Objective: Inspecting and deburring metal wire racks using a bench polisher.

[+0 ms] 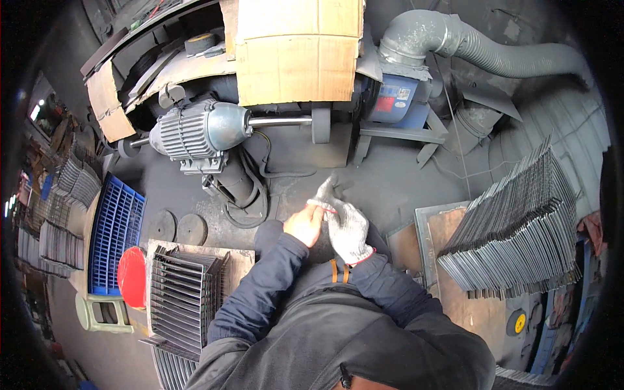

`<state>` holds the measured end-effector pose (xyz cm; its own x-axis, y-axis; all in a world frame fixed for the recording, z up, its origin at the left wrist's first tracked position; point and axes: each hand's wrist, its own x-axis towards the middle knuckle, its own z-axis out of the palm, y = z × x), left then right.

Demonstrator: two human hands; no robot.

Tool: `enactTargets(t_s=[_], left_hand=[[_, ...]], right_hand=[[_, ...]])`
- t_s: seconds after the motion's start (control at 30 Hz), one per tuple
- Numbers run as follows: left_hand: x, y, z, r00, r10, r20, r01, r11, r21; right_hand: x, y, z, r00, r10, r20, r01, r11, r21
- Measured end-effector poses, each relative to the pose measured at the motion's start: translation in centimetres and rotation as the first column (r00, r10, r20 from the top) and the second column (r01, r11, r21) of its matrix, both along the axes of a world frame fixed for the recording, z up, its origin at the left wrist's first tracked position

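My right hand [349,233] wears a greyish-white knitted work glove with a red cuff edge at the wrist. It is closed against a second work glove [323,194] of the same kind, held in front of my body. My left hand [303,225] is bare at the back and wrist. Its fingers reach in at that second glove's red cuff, so they are hidden. Ahead of both hands stands a grey electric motor [198,130] with a shaft and a grey wheel [321,125] at its right end.
Wire racks [185,296] stand on a board at left, beside a red round seat [132,277] and a blue crate [117,237]. More stacked racks [513,227] are at right. Cardboard [299,52] hangs over the bench; a flexible duct [513,60] joins a blue blower [394,97].
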<state>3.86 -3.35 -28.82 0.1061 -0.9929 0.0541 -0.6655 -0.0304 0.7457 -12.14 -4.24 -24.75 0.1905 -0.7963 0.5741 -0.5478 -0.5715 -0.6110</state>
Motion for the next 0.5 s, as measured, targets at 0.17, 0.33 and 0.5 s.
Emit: enactTargets(t_s=[0.17,0.33,0.5], left_hand=[[-0.6,-0.5,6.6,0.134,0.398,-0.908,0.488,0.771,0.41],[-1.0,-1.7,1.4,-0.352,0.249,-0.902,0.292,0.945,0.146],[-2.5,-3.3,-2.0,0.293,0.066,-0.954,-0.268,0.963,-0.016]], right_hand=[[-1.4,-0.5,-2.1,0.983,-0.091,-0.159,0.084,0.995,-0.051],[-1.2,-0.8,-2.1,0.963,-0.096,-0.253,0.061,0.988,-0.142],[-0.7,-0.1,-1.3,0.956,-0.07,-0.284,0.003,0.973,-0.23]])
